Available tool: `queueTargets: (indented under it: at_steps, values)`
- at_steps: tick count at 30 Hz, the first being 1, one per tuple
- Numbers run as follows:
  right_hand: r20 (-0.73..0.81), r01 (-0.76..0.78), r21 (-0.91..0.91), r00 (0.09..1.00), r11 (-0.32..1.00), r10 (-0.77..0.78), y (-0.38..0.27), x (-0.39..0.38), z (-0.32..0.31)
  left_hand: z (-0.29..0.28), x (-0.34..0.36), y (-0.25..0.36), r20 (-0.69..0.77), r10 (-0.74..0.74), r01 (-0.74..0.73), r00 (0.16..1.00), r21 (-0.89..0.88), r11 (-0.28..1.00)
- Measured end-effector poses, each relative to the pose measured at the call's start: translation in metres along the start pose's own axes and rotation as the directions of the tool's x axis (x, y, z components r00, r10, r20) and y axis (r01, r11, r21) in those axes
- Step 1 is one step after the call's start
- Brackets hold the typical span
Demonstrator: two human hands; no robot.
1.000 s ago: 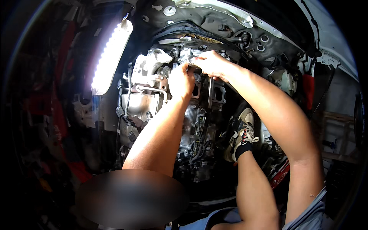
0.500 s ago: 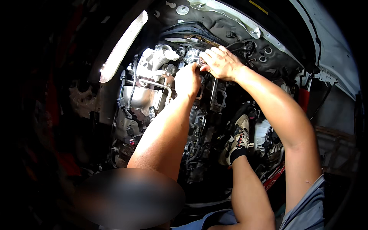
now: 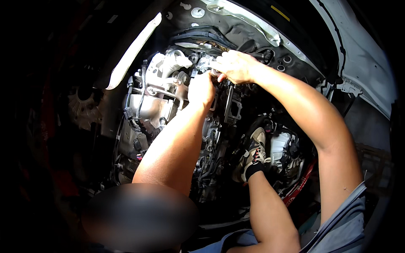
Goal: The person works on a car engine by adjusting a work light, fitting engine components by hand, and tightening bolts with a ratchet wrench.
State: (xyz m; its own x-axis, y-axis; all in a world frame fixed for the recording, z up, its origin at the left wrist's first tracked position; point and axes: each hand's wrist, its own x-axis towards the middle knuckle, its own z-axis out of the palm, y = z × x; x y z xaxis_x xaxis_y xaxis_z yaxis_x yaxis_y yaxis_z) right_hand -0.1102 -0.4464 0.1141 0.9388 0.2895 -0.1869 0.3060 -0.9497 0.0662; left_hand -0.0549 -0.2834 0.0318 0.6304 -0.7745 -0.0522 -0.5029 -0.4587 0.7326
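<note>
A small bright metal fitting (image 3: 205,63) sits at the top of an exposed engine assembly (image 3: 168,97), high in a car's open wheel arch. The right hand (image 3: 236,66) closes over the fitting, fingers curled around it. Just below and touching, the left hand (image 3: 201,89) presses against the engine with its fingers folded in; what it grips, if anything, cannot be told. A lit work lamp (image 3: 134,49) leans at the left. A shoe (image 3: 252,154) with a black sock braces against the lower parts. The white fender (image 3: 358,50) curves at right.
</note>
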Motion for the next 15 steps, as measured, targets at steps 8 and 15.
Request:
queueTargets:
  at_steps: [8,15]
  values:
    - [-0.180,-0.313,0.032,0.932,0.949,0.314,-0.028,-0.001,0.018,-0.007,0.001,-0.002,0.011,-0.036,0.036,0.999,-0.004,0.999]
    - [0.088,-0.673,0.233,0.733,0.702,0.674,-0.060,0.008,-0.010,-0.001,0.004,0.000,-0.026,-0.097,0.099,0.995,0.109,0.989]
